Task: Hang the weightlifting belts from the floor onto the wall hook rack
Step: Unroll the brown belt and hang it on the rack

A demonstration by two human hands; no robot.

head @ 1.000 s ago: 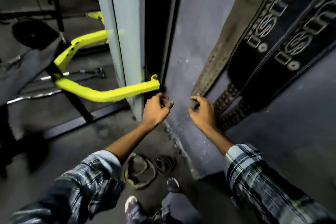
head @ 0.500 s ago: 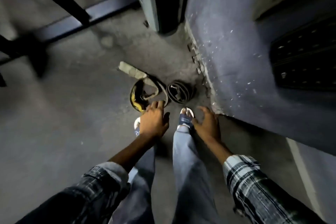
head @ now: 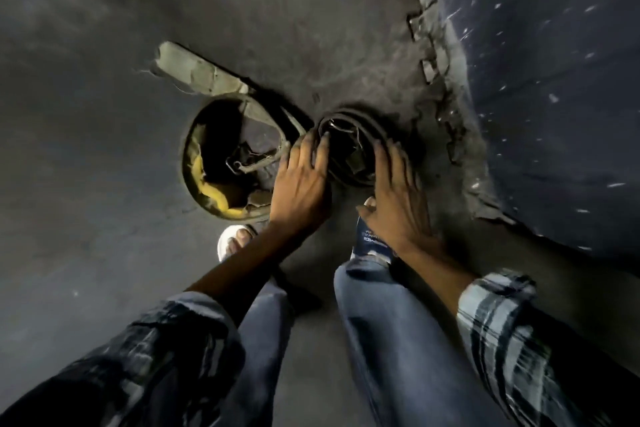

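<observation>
- The left hand (head: pixel 300 184) is reaching down to the dark coiled belt (head: pixel 349 149), its fingers (head: pixel 304 146) lying straight and spread over the coil's left rim, not curled round it.
- The right hand (head: pixel 398 208) is coming at the same coil from the other side, fingers (head: pixel 388 156) laid long over the right rim; whether they are pressing or only touching is too blurred to tell.
- The dark coiled belt is lying on the floor (head: pixel 104 114) as a tight round roll of several dark layers, with a thin metal buckle showing inside it.
- Just beside it on the left, the olive belt (head: pixel 194 163) is sitting in a looser, wider loop, frayed, with a yellow lining, a metal buckle in its middle and a flat tail running off up and left.
- The wall (head: pixel 554 80), dark and speckled white, is standing close on the right, its ragged base edge running near the dark coil.
- Bare floor is opening out to the left and above the belts.
- The person's two sandalled feet are standing just below the belts.
</observation>
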